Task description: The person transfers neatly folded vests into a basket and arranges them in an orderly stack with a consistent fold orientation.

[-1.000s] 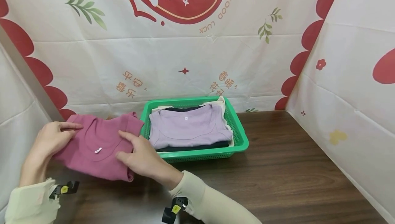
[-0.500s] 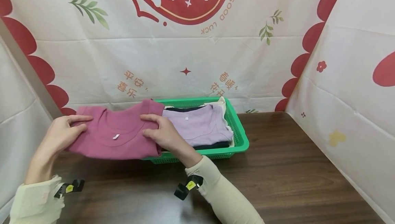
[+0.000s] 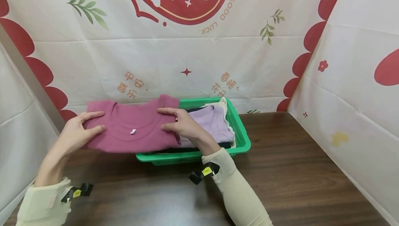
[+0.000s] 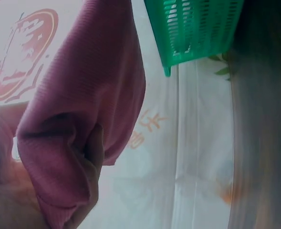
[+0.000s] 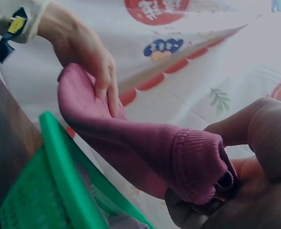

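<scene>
— Above the near left corner of the green basket (image 3: pixel 240 146), what are you holding?

— Between my two hands I hold a folded pink top (image 3: pixel 134 129), clear of the counter (image 3: pixel 296 170). My left hand (image 3: pixel 79 129) pinches its left edge, thumb on top and fingers curled underneath. My right hand (image 3: pixel 182 125) grips the right edge the same way, just over the basket's left half.

— Is the top flat?

— Nearly level, with the neckline and a small white label facing up. From the left wrist view the cloth wraps round my fingers (image 4: pixel 90 152); from the right wrist view the ribbed hem bunches against my palm.

— And what lies in the basket?

— A folded lilac top (image 3: pixel 212 125) lies uppermost, partly hidden by my right hand and the pink one. Dark and cream garments show under it. The basket stands on the counter close to the printed cloth backdrop (image 3: pixel 187 46).
</scene>
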Motion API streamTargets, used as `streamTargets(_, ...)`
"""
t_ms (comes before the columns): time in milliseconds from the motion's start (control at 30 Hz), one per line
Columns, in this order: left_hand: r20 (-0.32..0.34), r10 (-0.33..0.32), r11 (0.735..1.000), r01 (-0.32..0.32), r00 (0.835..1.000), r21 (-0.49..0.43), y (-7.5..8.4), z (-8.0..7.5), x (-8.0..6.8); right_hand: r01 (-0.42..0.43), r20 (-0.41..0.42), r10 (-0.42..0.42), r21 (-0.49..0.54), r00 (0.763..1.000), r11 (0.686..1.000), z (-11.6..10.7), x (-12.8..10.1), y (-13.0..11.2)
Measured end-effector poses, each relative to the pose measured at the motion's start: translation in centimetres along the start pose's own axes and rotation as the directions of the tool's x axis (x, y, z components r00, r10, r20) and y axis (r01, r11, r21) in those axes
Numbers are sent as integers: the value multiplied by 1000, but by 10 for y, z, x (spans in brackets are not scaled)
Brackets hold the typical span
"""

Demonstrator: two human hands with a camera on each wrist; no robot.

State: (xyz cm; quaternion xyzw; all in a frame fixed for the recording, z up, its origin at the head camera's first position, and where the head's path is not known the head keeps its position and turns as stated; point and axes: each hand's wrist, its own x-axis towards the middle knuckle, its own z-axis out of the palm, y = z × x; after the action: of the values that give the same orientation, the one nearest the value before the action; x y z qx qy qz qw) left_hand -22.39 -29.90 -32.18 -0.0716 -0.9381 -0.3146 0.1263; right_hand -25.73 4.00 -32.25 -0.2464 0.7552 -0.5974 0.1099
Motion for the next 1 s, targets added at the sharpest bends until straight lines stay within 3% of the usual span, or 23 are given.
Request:
streamTargets(167, 20, 22, 999, -21, 1000, -35, 9, 10, 0, -37, -3, 37, 6, 999, 999, -15, -3, 3)
streamTargets(367, 44, 50, 995, -46, 998, -88, 22, 21, -1, -14, -1, 14, -43, 1000, 999, -31, -7, 8)
streamTargets(733, 89, 48, 984, -32, 995, -173, 47, 35, 2, -54, -29, 53, -37, 998, 998, -69, -20, 13)
streamTargets(1000, 59, 87, 973, -72, 994, -219, 64, 52, 7, -52, -33, 50, -91, 998, 994, -89, -29, 21)
